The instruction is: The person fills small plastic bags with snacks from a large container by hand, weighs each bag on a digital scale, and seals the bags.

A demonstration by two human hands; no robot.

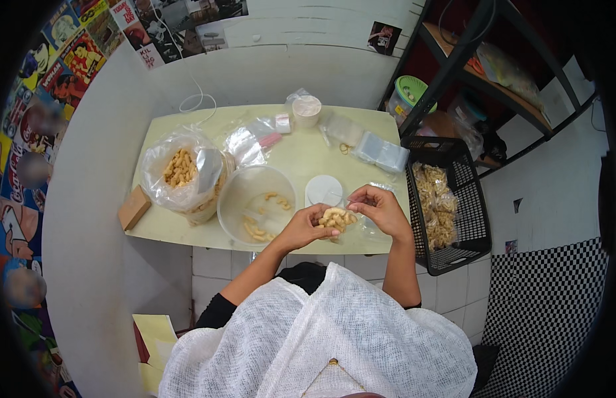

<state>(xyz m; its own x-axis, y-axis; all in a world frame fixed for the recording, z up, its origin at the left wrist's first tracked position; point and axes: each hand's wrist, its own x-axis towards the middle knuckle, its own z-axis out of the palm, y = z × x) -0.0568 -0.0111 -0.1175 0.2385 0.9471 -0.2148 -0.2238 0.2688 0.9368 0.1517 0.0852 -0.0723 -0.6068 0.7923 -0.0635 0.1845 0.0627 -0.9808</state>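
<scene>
My left hand [305,228] holds a small clear plastic bag of curved puffed snacks [336,219] over the table's front edge. Just right of it, the fingertips of my right hand [380,209] pinch the clear plastic at the bag's upper end. Behind my hands lies a round white kitchen scale or lid [323,190]; which one I cannot tell. A round translucent tub [228,196] to the left has several loose snacks [255,232] at its bottom. Beyond that, a large clear plastic sack [153,166] stands wide at the top, full of the same snacks.
A black plastic crate [480,209] with bagged snacks [437,206] stands at the table's right. Stacks of clear bags [380,150] and a white cup [306,111] are at the back. A brown block [134,207] sits at the left edge. A metal-framed shelf [450,64] rises at the back right.
</scene>
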